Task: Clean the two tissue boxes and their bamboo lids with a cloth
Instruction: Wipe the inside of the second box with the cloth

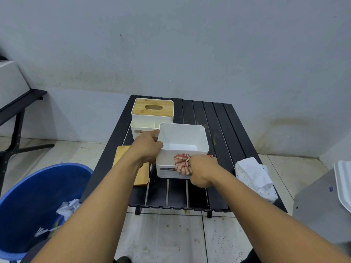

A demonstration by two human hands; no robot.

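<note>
Cloth [182,165], red-and-white checked and bunched tight in the right hand [204,170], presses against the front wall of the near box [182,137], partly covering a grey label there. The fingers of that hand are curled closed round the fabric. The left hand [148,147] steadies the same box at its left side, thumb up at the rim and fingers curled against the wall; how far they wrap round the edge is hard to make out, but it appears to be a firm grip.

The near box, white and open-topped, stands lidless at the middle of a black slatted table [209,118]. Its loose lid [142,175], pale bamboo, lies flat on the table just left of it, partly under the left forearm.

The far box [152,118] stands behind and to the left, close to the near box, at the table's back corner by the wall. Its fitted lid [140,111], with an oval slot, is in place.

A white perforated sheet [254,177] hangs over the table's right edge. A blue bin [28,196] holding crumpled paper stands on the tiled floor at lower left.
</note>
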